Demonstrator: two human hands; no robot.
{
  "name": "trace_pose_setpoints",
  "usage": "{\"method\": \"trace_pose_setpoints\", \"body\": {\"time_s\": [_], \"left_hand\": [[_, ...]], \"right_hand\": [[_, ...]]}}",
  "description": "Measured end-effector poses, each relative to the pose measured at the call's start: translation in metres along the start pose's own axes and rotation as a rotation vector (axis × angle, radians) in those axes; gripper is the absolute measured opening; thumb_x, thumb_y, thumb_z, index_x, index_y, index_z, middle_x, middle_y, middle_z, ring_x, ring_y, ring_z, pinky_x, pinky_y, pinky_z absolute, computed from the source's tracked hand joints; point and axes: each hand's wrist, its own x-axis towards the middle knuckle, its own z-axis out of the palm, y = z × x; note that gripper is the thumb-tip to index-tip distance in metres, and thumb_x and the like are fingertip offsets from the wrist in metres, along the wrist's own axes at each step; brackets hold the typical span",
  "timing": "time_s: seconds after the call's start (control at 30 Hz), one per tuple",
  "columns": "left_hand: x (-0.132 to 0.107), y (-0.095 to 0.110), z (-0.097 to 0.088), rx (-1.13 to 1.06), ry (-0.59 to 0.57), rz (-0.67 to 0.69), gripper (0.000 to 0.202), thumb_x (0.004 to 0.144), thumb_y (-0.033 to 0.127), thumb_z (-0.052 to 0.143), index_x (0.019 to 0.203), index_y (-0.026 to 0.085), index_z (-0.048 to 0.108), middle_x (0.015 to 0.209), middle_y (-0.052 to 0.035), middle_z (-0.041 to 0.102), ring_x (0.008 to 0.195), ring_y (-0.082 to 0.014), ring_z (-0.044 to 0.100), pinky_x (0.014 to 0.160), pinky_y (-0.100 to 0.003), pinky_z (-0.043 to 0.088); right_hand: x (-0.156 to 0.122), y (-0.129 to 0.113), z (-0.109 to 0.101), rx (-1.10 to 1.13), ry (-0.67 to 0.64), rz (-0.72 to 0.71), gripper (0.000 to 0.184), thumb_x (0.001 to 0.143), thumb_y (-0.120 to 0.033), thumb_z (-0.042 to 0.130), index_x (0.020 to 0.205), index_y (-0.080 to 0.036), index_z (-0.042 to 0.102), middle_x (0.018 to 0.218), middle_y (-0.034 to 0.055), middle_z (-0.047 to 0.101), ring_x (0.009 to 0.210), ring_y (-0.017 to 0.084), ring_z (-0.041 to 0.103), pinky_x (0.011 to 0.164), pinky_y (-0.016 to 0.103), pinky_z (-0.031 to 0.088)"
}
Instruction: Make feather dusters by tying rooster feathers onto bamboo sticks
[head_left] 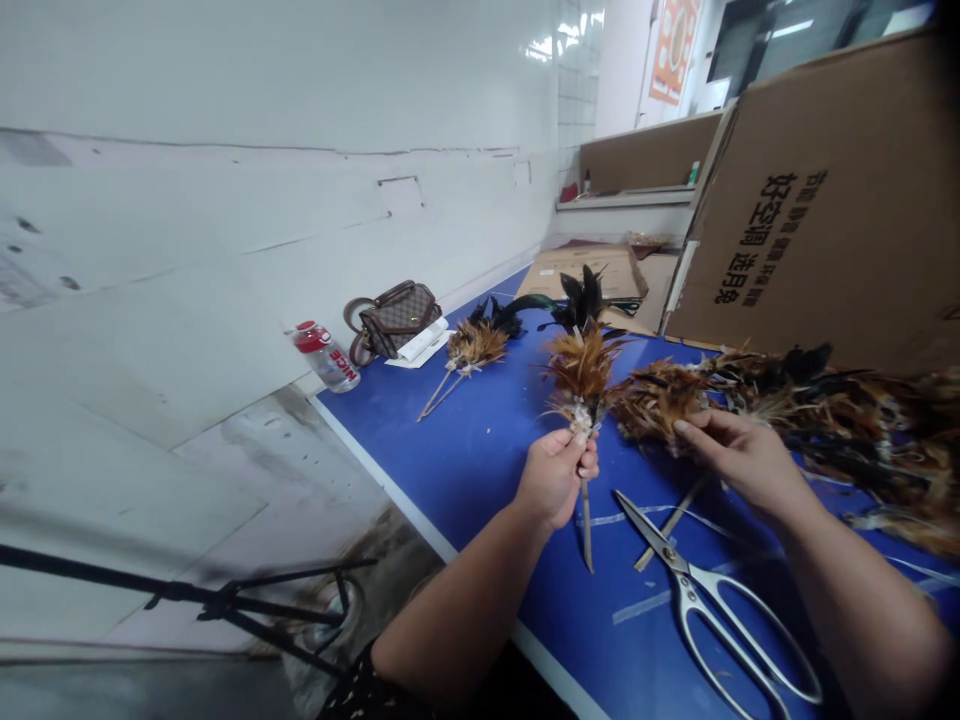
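My left hand is closed around a thin stick that carries a tuft of brown and black feathers; the stick's bare end points down toward me. My right hand reaches into a long pile of brown and black feathers on the blue table, fingers pinched on some of them. Another bare stick lies under my right wrist. Large metal scissors lie on the table just in front of my right forearm.
A finished feather bundle on sticks lies farther back. A brown handbag, a folded paper and a red-capped bottle sit by the table's left edge. Cardboard boxes stand at the right and back. A tripod stands on the floor at left.
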Motion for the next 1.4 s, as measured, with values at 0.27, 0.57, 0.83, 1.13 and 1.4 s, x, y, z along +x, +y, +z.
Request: {"method": "trace_pose_setpoints", "body": {"time_s": [0.27, 0.57, 0.83, 1.13, 1.4], "left_hand": [[-0.006, -0.005, 0.011, 0.013, 0.006, 0.032, 0.05, 0.067, 0.042, 0.096, 0.089, 0.007, 0.067, 0.08, -0.0035, 0.056, 0.065, -0.0068, 0.046, 0.061, -0.024, 0.028], [-0.015, -0.02, 0.031, 0.309, -0.033, 0.098, 0.033, 0.088, 0.042, 0.074, 0.083, 0.01, 0.068, 0.066, -0.0017, 0.055, 0.059, -0.0082, 0.046, 0.06, -0.026, 0.032], [-0.023, -0.026, 0.034, 0.559, -0.026, 0.157, 0.025, 0.097, 0.03, 0.062, 0.077, 0.015, 0.063, 0.071, -0.0028, 0.059, 0.062, -0.0107, 0.048, 0.061, -0.026, 0.036], [-0.023, -0.032, 0.028, 0.642, -0.027, 0.285, 0.025, 0.097, 0.032, 0.068, 0.078, 0.015, 0.066, 0.082, -0.004, 0.058, 0.072, -0.0122, 0.052, 0.07, -0.025, 0.045], [-0.027, -0.023, 0.028, 0.781, -0.049, 0.425, 0.029, 0.102, 0.033, 0.058, 0.079, 0.015, 0.064, 0.086, -0.005, 0.058, 0.079, -0.0142, 0.054, 0.074, -0.027, 0.044]], "right_hand": [[-0.015, -0.053, 0.003, 0.383, -0.178, 0.085, 0.045, 0.082, -0.058, 0.085, 0.09, -0.015, 0.075, 0.075, 0.0071, 0.069, 0.057, 0.014, 0.054, 0.054, 0.028, 0.044], [-0.027, -0.093, 0.019, 0.214, -0.149, -0.042, 0.046, 0.084, -0.065, 0.08, 0.086, -0.019, 0.074, 0.073, 0.0059, 0.068, 0.057, 0.016, 0.057, 0.052, 0.029, 0.046], [-0.03, -0.11, 0.023, -0.012, 0.047, -0.047, 0.053, 0.078, -0.071, 0.074, 0.063, -0.022, 0.061, 0.054, 0.0041, 0.057, 0.049, 0.015, 0.05, 0.043, 0.027, 0.037], [-0.031, -0.105, 0.036, -0.294, 0.223, -0.182, 0.042, 0.081, -0.054, 0.065, 0.059, -0.021, 0.053, 0.052, 0.0018, 0.057, 0.044, 0.013, 0.048, 0.041, 0.025, 0.034], [-0.032, -0.094, 0.042, -0.349, 0.253, -0.324, 0.038, 0.088, -0.046, 0.064, 0.062, -0.021, 0.051, 0.055, -0.0006, 0.053, 0.048, 0.012, 0.047, 0.047, 0.025, 0.034]]}}
